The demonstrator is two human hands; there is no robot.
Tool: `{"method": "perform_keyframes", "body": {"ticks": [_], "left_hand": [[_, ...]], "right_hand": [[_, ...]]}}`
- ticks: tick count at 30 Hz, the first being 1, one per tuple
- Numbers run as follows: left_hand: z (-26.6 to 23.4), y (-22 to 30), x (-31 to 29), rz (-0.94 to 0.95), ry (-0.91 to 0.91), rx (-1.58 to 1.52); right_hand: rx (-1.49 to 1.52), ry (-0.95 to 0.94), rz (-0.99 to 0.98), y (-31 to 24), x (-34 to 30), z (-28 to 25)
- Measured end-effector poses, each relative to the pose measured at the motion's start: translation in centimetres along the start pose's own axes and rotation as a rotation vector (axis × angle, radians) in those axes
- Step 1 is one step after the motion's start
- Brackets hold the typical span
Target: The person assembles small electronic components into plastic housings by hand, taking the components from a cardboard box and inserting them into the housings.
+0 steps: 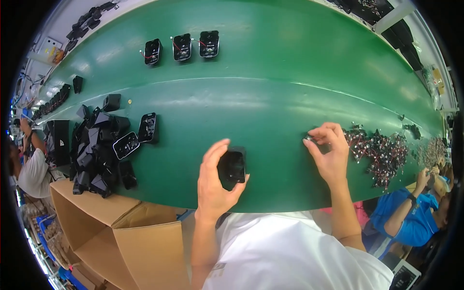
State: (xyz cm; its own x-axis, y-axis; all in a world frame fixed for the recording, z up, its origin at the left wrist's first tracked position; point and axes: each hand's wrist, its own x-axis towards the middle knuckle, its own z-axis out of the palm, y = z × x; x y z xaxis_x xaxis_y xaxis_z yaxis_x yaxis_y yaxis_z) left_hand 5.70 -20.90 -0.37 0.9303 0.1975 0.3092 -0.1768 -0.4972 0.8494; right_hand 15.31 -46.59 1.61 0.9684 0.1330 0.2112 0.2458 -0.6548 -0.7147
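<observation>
i'd steady the black housing (236,166) close to the near edge of the counter (275,188), left fingers (210,159) curled round it; right fingers (314,150), pinching a small dark part (310,138), should squeeze gently.

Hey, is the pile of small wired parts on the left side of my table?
No, the pile of wired parts lies on the right, beside the right hand.
</observation>
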Motion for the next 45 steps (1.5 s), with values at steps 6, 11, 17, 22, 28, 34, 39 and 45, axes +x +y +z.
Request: {"method": "perform_keyframes", "body": {"ticks": [6,11,17,22,28,34,39,45], "left_hand": [[0.4,1.3,0.5,-0.097,-0.110,-0.081],[0.4,1.3,0.6,-0.092,-0.156,-0.224],[0.8,1.3,0.7,-0.041,-0.132,-0.361],[0.9,1.5,0.7,-0.059,-0.104,-0.388],[0.6,1.4,0.7,-0.053,-0.059,-0.320],[0.2,1.5,0.5,-0.092,-0.120,-0.385],[-0.5,1.9,0.7,-0.029,-0.164,-0.312],[-0.2,2.8,1.2,-0.013,-0.233,-0.418]], "right_hand": [[0.049,-0.030,-0.011,-0.2,0.0,-0.1],[0.140,-0.193,-0.138,-3.3,0.3,-1.3],[0.250,-0.317,-0.395,-8.5,-1.2,1.5],[0.259,-0.331,-0.412,-8.7,-1.7,1.9],[0.367,-0.384,-0.191,-8.3,-2.2,2.8],[0.239,-0.380,-0.316,-8.8,-1.4,1.9],[0.237,-0.377,-0.346,-8.5,-1.7,2.0],[0.596,-0.415,-0.062,-7.7,-3.2,2.0]]}}
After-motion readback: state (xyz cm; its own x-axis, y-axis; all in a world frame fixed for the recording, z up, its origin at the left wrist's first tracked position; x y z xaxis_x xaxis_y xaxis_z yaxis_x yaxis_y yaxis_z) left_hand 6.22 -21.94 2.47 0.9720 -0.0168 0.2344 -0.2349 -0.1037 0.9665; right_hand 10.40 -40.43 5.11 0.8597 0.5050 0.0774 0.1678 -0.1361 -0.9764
